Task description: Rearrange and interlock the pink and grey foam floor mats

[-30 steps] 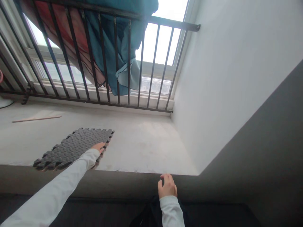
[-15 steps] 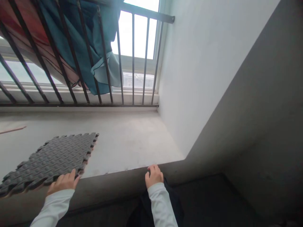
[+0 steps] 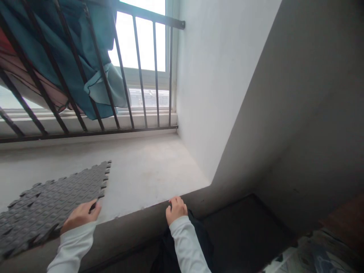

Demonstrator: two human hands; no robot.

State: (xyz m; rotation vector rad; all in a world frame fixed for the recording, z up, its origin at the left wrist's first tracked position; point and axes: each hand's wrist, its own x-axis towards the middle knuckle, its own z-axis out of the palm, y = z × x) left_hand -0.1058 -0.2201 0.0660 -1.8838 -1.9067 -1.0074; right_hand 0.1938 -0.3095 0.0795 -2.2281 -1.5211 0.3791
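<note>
A grey interlocking foam mat (image 3: 68,189) with a textured face and toothed edges lies on the pale window ledge (image 3: 153,170), part of it over the front edge. My left hand (image 3: 81,217) is closed at the mat's near right corner, with a piece of it between thumb and fingers. At the ledge's front edge, my right hand (image 3: 176,209) rests its fingertips on the rim, fingers slightly bent, thumb apart, holding nothing. White sleeves cover both forearms.
Black railing (image 3: 139,72) bars stand behind the ledge, before a window. Blue-green cloth (image 3: 71,57) hangs behind the bars. A white wall (image 3: 207,83) bounds the ledge on the right. Some clutter (image 3: 309,254) appears at the lower right, below dark floor.
The view has swung right, bringing clutter into the lower right. My left hand has tightened its hold on the mat's corner, and the mat sits at a different angle. My right hand stays on the rim.
</note>
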